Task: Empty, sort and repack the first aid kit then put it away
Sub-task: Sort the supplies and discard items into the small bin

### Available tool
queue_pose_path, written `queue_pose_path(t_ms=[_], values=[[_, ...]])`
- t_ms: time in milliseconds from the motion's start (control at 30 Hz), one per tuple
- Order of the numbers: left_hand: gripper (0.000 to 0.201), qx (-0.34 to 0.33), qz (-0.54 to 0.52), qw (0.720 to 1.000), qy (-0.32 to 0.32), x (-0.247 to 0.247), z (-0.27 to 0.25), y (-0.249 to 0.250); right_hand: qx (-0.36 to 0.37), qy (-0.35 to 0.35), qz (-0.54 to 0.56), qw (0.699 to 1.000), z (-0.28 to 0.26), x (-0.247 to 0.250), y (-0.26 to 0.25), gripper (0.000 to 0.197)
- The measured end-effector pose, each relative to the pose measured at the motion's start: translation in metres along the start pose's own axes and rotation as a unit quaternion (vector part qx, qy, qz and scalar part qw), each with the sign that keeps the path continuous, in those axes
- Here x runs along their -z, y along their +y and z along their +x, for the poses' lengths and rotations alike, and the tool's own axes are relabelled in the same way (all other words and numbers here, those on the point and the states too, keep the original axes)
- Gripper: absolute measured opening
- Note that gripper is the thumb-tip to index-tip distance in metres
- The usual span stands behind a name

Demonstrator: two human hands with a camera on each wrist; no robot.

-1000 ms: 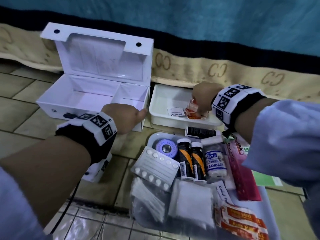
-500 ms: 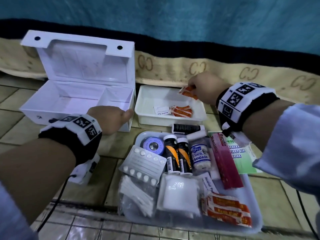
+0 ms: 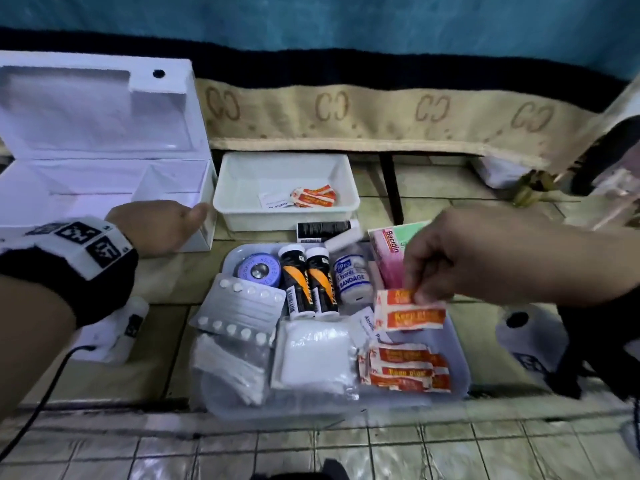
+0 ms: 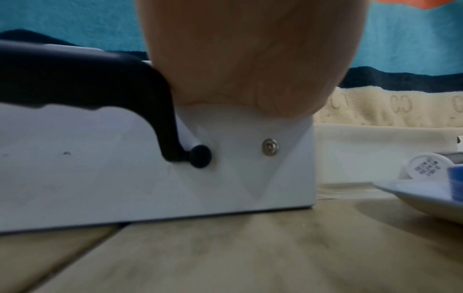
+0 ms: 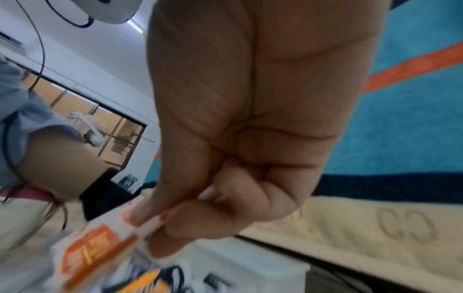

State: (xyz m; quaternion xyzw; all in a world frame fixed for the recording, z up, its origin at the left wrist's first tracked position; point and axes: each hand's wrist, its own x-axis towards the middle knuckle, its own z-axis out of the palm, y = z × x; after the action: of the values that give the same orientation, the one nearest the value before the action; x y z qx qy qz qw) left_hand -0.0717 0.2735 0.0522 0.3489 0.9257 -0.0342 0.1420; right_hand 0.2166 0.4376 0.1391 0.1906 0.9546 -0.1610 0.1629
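Observation:
The white first aid box (image 3: pixel 104 181) stands open and empty at the left, its lid upright. My left hand (image 3: pixel 162 226) holds its front wall near the right corner, above the black handle (image 4: pixel 100 79); the fingers are hidden. Above the grey tray (image 3: pixel 457 348), my right hand (image 3: pixel 420 296) pinches a strip of orange-and-white plasters (image 3: pixel 412 315), also blurred in the right wrist view (image 5: pixel 95 249). The tray holds more plasters (image 3: pixel 405 372), gauze (image 3: pixel 313 358), a blister pack (image 3: pixel 242 306), two black-orange tubes (image 3: pixel 308 282), a bandage roll (image 3: pixel 353 277) and tape (image 3: pixel 258 271).
A white bin (image 3: pixel 287 161) behind the tray holds plasters (image 3: pixel 315 196) and an alcohol pad (image 3: pixel 273 200). A black tube (image 3: pixel 323 230) and a pink box (image 3: pixel 389 254) lie between bin and tray. A patterned blanket edge (image 3: pixel 346 112) runs along the back of the tiled floor.
My right hand left plasters in the white bin, came back toward me over the tray and now pinches another strip. The left hand stayed on the box.

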Motion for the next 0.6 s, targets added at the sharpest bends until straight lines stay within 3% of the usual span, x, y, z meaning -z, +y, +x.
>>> queue_pose_path(t_ms=[200,267,367,533,600], values=[[0.072,0.007,-0.007,1.0,0.008,-0.003,0.002,-0.002,-0.016,-0.02,0.03,0.999,-0.01,-0.042,0.009,0.01],[0.071,0.008,-0.013,1.0,0.004,-0.002,0.002,-0.001,-0.011,-0.013,-0.027,0.999,-0.012,-0.048,0.007,0.007],[0.07,0.01,-0.009,1.0,0.006,-0.001,0.001,-0.001,-0.001,0.011,-0.171,0.985,-0.011,-0.052,-0.001,0.018],[0.069,0.006,-0.012,1.0,0.005,-0.003,0.001,-0.004,-0.014,0.077,-0.132,0.988,0.008,-0.007,-0.022,0.031],[0.067,0.007,-0.005,1.0,0.007,0.0,-0.001,-0.002,-0.012,0.137,-0.111,0.984,0.032,0.014,-0.026,0.027]])
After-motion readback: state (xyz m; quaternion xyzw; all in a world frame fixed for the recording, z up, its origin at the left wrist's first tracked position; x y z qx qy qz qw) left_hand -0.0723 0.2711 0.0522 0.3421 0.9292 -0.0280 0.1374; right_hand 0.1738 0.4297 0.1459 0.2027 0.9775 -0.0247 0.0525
